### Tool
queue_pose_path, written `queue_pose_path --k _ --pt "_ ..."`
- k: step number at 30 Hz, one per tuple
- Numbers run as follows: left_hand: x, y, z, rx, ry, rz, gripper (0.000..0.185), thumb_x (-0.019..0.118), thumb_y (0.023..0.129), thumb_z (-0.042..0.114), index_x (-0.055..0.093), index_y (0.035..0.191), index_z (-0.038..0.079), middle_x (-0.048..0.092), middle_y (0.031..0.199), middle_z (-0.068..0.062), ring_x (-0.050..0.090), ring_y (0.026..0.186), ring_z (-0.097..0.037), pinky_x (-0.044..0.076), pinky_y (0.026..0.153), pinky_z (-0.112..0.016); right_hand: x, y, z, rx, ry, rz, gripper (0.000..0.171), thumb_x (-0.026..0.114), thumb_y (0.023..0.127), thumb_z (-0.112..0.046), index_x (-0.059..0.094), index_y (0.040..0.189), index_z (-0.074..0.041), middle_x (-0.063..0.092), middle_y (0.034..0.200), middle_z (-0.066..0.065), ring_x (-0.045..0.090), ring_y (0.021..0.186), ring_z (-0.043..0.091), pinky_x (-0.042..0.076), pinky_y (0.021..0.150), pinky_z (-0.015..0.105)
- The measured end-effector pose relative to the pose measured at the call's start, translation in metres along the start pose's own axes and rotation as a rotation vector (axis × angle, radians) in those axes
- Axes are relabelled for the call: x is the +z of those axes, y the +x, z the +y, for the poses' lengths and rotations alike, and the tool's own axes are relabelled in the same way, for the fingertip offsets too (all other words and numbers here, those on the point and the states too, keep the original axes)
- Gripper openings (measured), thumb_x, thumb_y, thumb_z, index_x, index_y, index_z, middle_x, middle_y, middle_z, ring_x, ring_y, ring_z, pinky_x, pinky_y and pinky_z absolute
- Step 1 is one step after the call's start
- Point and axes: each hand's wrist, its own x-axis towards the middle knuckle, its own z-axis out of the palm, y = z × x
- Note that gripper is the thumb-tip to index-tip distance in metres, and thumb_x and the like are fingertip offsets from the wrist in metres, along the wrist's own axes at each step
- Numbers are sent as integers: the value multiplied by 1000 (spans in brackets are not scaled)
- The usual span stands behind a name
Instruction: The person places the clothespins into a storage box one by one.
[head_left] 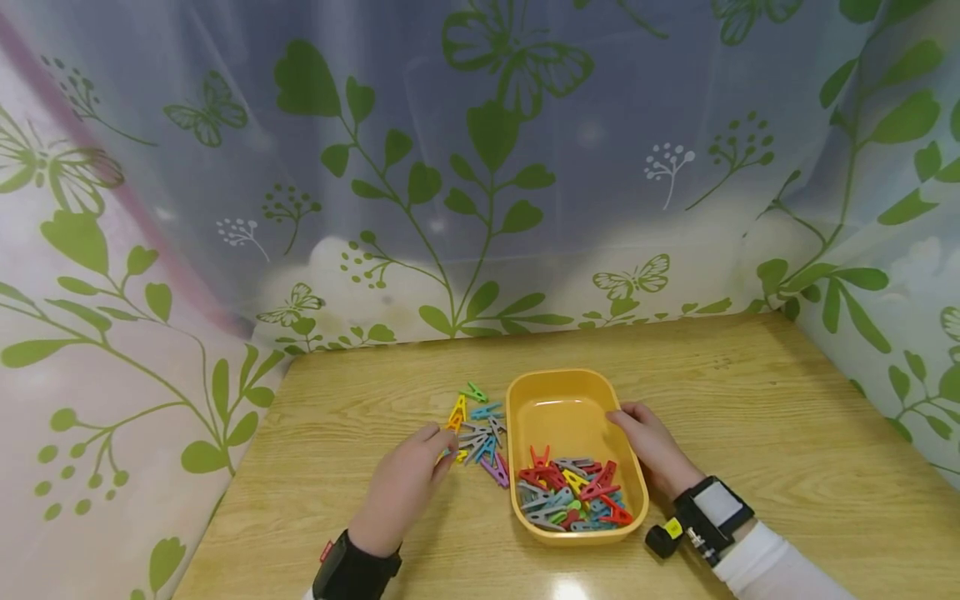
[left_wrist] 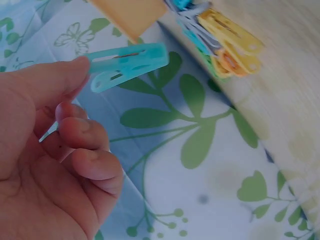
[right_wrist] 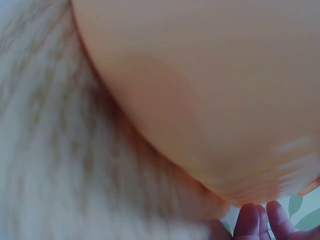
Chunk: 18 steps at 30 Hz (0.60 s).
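Left hand [head_left: 405, 487]: pale blue clothespin [left_wrist: 127, 64] pinched between thumb and curled fingers, lifted clear of tabletop [head_left: 750, 417].
Loose pile of pins [head_left: 476, 429]: just beyond left fingertips, beside tray; hard moulded plastic, mixed colours.
Yellow tray [head_left: 570, 400]: smooth, round-cornered; steadied at rim by right hand [head_left: 652, 450], fingers apparently curled over edge, wrist view blurred.
Sorted pins [head_left: 573, 496]: heaped at tray's near end.

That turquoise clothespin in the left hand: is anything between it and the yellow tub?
Only the loose clothespins on the table, lying between the left hand with its turquoise clothespin and the yellow tub. The tub's near wall is low; its far half is bare.
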Motion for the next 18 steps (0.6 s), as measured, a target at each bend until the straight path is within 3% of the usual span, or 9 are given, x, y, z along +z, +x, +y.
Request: queue_pose_path --k 7,11,18 --pt "-4 9 16 73 -34 29 15 82 88 12 70 96 15 66 94 3 62 78 -9 51 65 -24 0 0 0 -4 -4 -4 60 50 107 -39 37 145 5 50 139 25 58 111 25 52 88 26" --pt "-5 13 28 139 -50 62 15 83 87 11 69 93 14 65 91 2 57 74 -9 49 64 -24 0 0 0 -9 0 -5 59 51 107 -39 38 145 5 50 138 24 59 110 23 53 87 26" --pt "2 18 49 227 -58 33 12 81 90 15 70 96 17 57 86 7 47 71 -4 43 63 -18 0 -1 -1 -2 -4 -5 60 50 107 -39 37 146 4 50 138 24 58 110 24 53 87 26"
